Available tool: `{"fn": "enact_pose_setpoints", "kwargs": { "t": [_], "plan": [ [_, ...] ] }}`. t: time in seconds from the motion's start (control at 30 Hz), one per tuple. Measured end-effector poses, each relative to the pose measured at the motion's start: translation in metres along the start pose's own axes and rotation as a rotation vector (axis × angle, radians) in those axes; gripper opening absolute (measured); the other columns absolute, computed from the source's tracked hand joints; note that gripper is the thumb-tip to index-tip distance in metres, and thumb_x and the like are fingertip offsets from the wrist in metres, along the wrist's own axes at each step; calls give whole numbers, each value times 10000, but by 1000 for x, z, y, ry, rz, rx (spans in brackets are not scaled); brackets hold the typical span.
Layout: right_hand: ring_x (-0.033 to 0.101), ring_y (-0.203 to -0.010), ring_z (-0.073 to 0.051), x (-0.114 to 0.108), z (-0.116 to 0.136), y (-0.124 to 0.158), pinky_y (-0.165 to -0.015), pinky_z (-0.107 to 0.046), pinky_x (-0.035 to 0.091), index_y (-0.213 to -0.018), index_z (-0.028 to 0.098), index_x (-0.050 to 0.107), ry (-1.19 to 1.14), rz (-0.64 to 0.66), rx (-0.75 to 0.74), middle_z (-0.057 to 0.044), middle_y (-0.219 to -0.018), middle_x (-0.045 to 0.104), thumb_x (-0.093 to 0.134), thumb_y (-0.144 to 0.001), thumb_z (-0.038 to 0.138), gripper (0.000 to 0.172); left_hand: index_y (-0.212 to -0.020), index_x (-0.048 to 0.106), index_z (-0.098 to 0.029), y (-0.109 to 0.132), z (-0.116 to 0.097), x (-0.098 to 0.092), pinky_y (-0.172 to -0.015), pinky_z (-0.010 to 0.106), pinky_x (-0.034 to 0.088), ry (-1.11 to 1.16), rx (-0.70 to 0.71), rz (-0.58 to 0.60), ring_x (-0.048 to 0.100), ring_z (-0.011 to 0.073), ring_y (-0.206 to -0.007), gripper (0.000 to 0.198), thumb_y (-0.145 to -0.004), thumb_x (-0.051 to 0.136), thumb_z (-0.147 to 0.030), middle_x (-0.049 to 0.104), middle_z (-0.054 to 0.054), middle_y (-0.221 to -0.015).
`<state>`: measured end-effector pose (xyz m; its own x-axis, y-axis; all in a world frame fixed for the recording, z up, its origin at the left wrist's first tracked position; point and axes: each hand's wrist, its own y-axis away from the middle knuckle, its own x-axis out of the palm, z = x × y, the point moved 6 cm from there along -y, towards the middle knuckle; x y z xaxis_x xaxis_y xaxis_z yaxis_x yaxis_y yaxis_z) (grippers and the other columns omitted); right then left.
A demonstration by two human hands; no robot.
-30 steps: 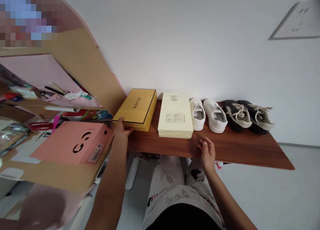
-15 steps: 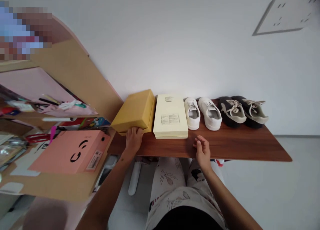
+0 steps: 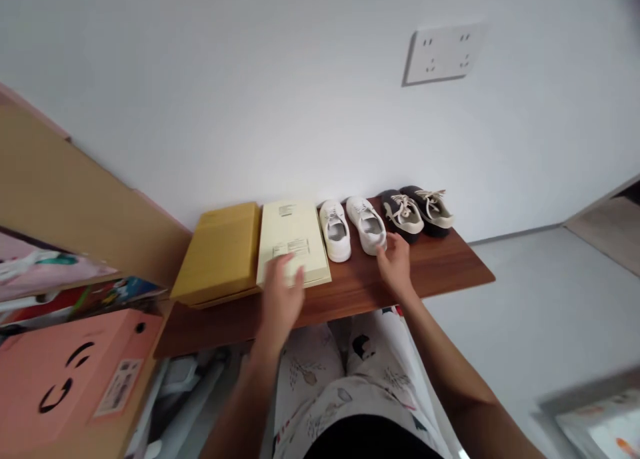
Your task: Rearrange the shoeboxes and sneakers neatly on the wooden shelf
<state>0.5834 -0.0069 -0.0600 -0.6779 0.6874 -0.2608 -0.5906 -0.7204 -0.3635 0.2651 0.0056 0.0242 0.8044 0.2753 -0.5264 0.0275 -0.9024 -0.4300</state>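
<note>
Now, in the head view, the left hand (image 3: pixel 283 302) is off the yellow box (image 3: pixel 220 249), and the box lies flat at the left end of the worktop (image 3: pixel 440 272), its plain face up. For the work in hand, I judge this means that the box is set down and attention is moving along the row. The left hand is over the front of the cream box (image 3: pixel 287 229), its fingers spread wide and gripping nothing; it is blurred, so I cannot tell whether it touches the lid. The right hand (image 3: pixel 395 262) is half open, fingers loosely bent and apart from the thumb, at the heel of the right white shoe (image 3: pixel 373 244); contact is hard to judge. The left white shoe (image 3: pixel 340 251) stands between that shoe and the cream box, and the dark shoes (image 3: pixel 404 219) stand at the right.

Against the frame half a second ago, when the left hand grips the front of a tilted yellow box, the hand is farther right and the box is level. A full second ago the box shows lettering on top; none shows now. The camera has swung right, bringing the whole wall socket (image 3: pixel 443 52) into view and cropping the pink box (image 3: pixel 75 366).
</note>
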Motion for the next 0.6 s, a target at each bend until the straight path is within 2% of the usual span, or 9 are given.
{"fn": "enact_pose_setpoints", "kwargs": {
  "t": [0.07, 0.1, 0.13, 0.2, 0.27, 0.37, 0.43, 0.5, 0.6],
  "plan": [
    [414, -1456, -375, 14, 1, -24, -1197, -565, 339, -1400, 137, 535, 40, 66, 23, -236, -1499, 512, 709, -772, 510, 751, -1169, 660, -213, -10, -41, 79, -1179, 500, 381, 76, 58, 196, 541, 331, -1316, 363, -816, 731, -260, 621, 163, -1310],
    [436, -1445, -382, 21, -1, -31, -1182, -554, 364, -1433, 125, 503, 47, 94, 55, -245, -1505, 514, 731, -740, 514, 827, -1131, 664, -182, -18, -54, 113, -1201, 536, 338, 50, 45, 235, 477, 368, -1393, 370, -779, 764, -236, 592, 202, -1361],
    [480, -1416, -383, 26, -3, -36, -1156, -538, 402, -1458, 123, 476, 46, 115, 96, -245, -1488, 538, 743, -722, 523, 879, -1063, 666, -155, -28, -61, 140, -1210, 593, 292, 0, -2, 246, 412, 413, -1446, 324, -762, 770, -211, 581, 243, -1367],
    [580, -1327, -374, 29, -11, -41, -1080, -503, 479, -1471, 142, 459, 17, 96, 202, -219, -1399, 624, 740, -719, 561, 906, -933, 647, -145, -48, -59, 174, -1160, 701, 276, -72, -169, 212, 335, 484, -1482, 184, -778, 735, -192, 611, 304, -1281],
    [641, -1246, -356, 24, -21, -41, -1002, -470, 533, -1438, 163, 489, -76, 3, 319, -186, -1294, 692, 702, -745, 609, 852, -831, 603, -177, -63, -52, 186, -1127, 703, 317, -49, -253, 170, 359, 488, -1466, 123, -789, 714, -207, 657, 300, -1149],
    [691, -1137, -329, 29, -35, -36, -856, -427, 596, -1332, 172, 572, -343, -67, 483, -161, -1210, 730, 593, -809, 663, 718, -755, 546, -221, -70, -38, 179, -1123, 577, 393, 115, -248, 62, 552, 419, -1291, 180, -775, 724, -243, 675, 198, -970],
    [702, -1106, -310, 42, -41, -32, -768, -400, 613, -1318, 197, 583, -500, -27, 558, -145, -1229, 726, 527, -840, 688, 687, -747, 537, -233, -64, -24, 174, -1069, 510, 453, 251, -312, -17, 636, 355, -1098, 185, -795, 708, -283, 640, 113, -861],
    [696, -1125, -290, 53, -45, -29, -738, -388, 617, -1369, 241, 548, -579, 13, 595, -126, -1284, 704, 484, -862, 707, 691, -752, 535, -236, -54, -9, 177, -983, 458, 504, 389, -418, -70, 641, 289, -947, 183, -845, 653, -340, 584, 43, -780],
    [707, -1090, -289, 52, -50, -25, -758, -437, 622, -1451, 252, 478, -516, 88, 633, -137, -1275, 687, 429, -892, 736, 742, -760, 538, -225, -42, 8, 188, -922, 406, 517, 483, -549, -137, 619, 248, -914, 165, -882, 569, -330, 560, 19, -769]
  ]
}}
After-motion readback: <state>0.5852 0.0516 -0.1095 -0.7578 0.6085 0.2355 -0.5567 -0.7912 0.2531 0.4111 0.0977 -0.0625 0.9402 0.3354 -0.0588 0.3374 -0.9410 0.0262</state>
